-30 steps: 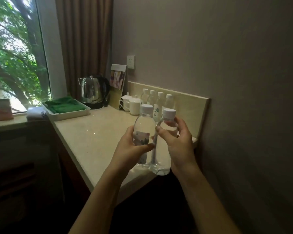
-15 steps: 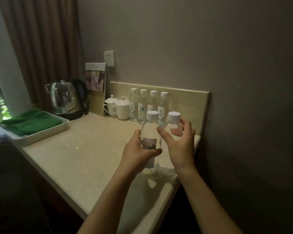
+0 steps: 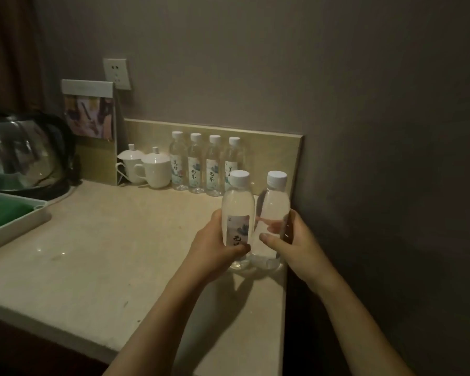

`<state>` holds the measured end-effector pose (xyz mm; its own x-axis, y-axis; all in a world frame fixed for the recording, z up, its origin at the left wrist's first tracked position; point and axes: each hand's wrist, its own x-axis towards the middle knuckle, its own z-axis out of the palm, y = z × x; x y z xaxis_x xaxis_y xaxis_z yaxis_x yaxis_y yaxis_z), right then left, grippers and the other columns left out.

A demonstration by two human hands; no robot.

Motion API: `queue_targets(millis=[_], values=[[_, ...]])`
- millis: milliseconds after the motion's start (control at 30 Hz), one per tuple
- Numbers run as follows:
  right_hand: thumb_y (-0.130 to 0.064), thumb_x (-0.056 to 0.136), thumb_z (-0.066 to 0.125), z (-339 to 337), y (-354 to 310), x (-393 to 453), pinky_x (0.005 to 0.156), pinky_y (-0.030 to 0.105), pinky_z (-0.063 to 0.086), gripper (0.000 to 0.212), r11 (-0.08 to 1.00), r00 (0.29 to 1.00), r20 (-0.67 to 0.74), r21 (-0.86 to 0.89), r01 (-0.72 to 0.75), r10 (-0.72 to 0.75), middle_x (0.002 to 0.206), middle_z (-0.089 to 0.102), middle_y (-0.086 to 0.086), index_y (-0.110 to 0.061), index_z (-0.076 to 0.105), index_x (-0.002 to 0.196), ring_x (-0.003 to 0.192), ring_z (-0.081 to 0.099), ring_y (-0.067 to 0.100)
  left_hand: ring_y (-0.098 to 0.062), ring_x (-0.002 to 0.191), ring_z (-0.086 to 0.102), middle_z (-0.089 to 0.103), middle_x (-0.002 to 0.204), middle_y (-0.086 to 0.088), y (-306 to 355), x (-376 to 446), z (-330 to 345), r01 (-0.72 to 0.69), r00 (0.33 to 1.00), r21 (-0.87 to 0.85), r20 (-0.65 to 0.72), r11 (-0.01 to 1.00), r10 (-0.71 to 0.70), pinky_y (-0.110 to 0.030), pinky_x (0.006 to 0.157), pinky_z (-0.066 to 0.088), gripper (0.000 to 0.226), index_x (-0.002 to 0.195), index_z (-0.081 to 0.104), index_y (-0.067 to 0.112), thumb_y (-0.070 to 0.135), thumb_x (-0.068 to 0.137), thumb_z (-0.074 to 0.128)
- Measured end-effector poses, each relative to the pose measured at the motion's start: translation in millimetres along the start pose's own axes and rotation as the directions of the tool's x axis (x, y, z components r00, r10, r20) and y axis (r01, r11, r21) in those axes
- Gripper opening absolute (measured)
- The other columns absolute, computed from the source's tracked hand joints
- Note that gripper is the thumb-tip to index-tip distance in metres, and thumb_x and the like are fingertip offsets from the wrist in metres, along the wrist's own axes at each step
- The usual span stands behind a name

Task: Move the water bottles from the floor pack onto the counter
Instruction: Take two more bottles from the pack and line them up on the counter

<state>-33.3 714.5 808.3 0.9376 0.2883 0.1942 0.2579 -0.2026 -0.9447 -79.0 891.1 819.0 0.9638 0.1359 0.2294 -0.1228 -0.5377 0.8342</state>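
Two clear water bottles with white caps stand side by side near the right edge of the beige counter [image 3: 106, 253]. My left hand [image 3: 215, 248] grips the left bottle [image 3: 238, 207], whose label faces me. My right hand [image 3: 296, 245] grips the right bottle [image 3: 274, 207] around its lower half. Their bases look to be resting on the counter. Several more labelled bottles [image 3: 205, 164] stand in a row against the backsplash behind them. The floor pack is out of view.
Two white lidded cups [image 3: 147, 169] sit left of the bottle row. A steel kettle [image 3: 22, 153] and a white tray [image 3: 17, 223] with a green cloth are at the left. A card stand [image 3: 90, 115] and wall socket [image 3: 117, 73] are behind. A wall bounds the counter's right side.
Both hands have carried the two bottles forward and down over the counter, close to its right edge. My view has turned right, so the window has left the frame.
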Motion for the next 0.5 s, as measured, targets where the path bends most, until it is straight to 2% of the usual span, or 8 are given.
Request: queue_targets(millis=[100,200,267,333,400,500], values=[[-0.024,0.079,0.078,12.0,-2.5,-0.7,0.084,0.024,0.049,0.055,0.998,0.985,-0.164,-0.045,0.044,-0.051,0.122,0.055,-0.007,-0.029,0.047,0.124,0.112,0.056,0.009,-0.019,0.095,0.067,0.068,0.111,0.0,-4.5,2.1,0.7,0.004,1.0,0.057,-0.011,0.998,-0.003,-0.042,0.086,0.056,0.062,0.125,0.047,0.024,0.025,0.073,0.082],[-0.031,0.076,0.08,24.3,-2.8,2.1,0.092,0.029,0.048,0.068,0.983,0.959,-0.27,-0.177,0.044,-0.091,0.126,0.043,-0.003,-0.023,0.042,0.132,0.114,0.051,0.011,-0.02,0.093,0.068,0.069,0.108,0.0,-6.5,7.1,2.0,-0.003,0.999,0.081,-0.047,0.997,0.007,-0.045,0.084,0.056,0.062,0.124,0.049,0.023,0.028,0.072,0.083],[-0.04,0.077,0.077,24.4,0.2,3.6,0.104,0.039,0.045,0.081,0.965,0.97,-0.227,-0.261,0.024,-0.085,0.134,0.036,-0.003,-0.024,0.032,0.141,0.124,0.044,0.014,-0.019,0.092,0.068,0.069,0.109,0.002,-8.0,9.3,3.0,-0.01,0.998,0.067,-0.064,0.998,0.015,-0.045,0.084,0.056,0.062,0.124,0.049,0.025,0.03,0.072,0.083],[-0.044,0.076,0.076,15.9,1.1,2.7,0.109,0.045,0.041,0.088,0.968,0.992,-0.112,-0.25,0.028,-0.058,0.141,0.034,-0.003,-0.028,0.025,0.146,0.131,0.039,0.015,-0.017,0.092,0.068,0.068,0.11,0.004,-9.8,11.3,3.0,-0.011,0.998,0.052,-0.056,0.999,0.014,-0.045,0.084,0.057,0.062,0.124,0.05,0.025,0.03,0.072,0.083],[-0.044,0.075,0.073,5.1,5.1,0.7,0.108,0.047,0.043,0.084,0.972,0.999,-0.012,-0.234,0.035,-0.039,0.144,0.039,-0.004,-0.035,0.026,0.144,0.132,0.042,0.015,-0.017,0.093,0.068,0.068,0.112,0.004,-11.1,13.6,2.6,0.008,0.999,0.044,-0.04,0.999,-0.007,-0.044,0.085,0.057,0.06,0.124,0.051,0.024,0.026,0.073,0.084],[-0.032,0.082,0.073,-0.5,12.1,1.2,0.104,0.041,0.047,0.07,0.963,0.998,-0.021,-0.264,0.044,-0.051,0.142,0.046,-0.006,-0.031,0.034,0.141,0.129,0.047,0.012,-0.017,0.093,0.068,0.067,0.112,0.003,-10.7,17.7,4.7,0.015,0.999,0.047,-0.045,0.999,-0.013,-0.042,0.085,0.058,0.058,0.121,0.052,0.022,0.023,0.073,0.084]])
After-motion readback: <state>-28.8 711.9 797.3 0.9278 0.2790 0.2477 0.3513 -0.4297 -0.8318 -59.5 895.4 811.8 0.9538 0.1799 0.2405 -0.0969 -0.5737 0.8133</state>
